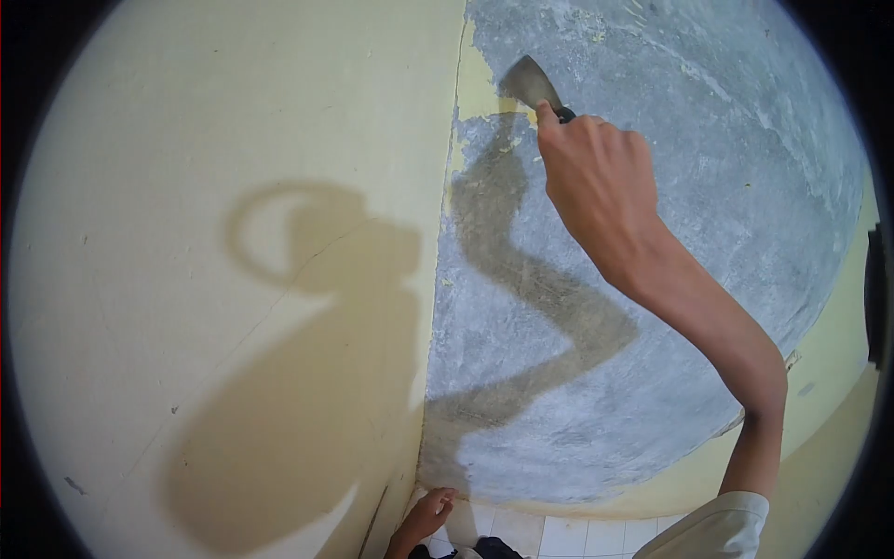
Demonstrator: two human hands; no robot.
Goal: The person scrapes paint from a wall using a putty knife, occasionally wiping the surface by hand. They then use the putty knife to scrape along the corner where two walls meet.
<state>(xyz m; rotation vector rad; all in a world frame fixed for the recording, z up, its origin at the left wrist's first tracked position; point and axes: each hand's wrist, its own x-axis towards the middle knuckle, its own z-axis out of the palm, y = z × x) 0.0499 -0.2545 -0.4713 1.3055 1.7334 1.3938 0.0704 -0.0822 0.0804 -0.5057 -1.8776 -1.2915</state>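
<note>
My right hand (601,172) is closed around the dark handle of a paint scraper (531,82), with one finger stretched along toward its blade. The wide metal blade points up and left, at the edge of a yellow paint patch (477,88) on the grey wall (559,233). Whether the blade edge touches the wall is hard to tell. Low in the view, my left hand (431,512) is near the bottom of the wall corner, its fingers curled in and partly hidden. Nothing shows in it.
A cream-painted wall (186,121) with a thin diagonal crack meets the grey wall at a corner. Shadows of my head and arm fall across both. White floor tiles (563,536) lie below. A dark object (875,293) stands at the far right edge.
</note>
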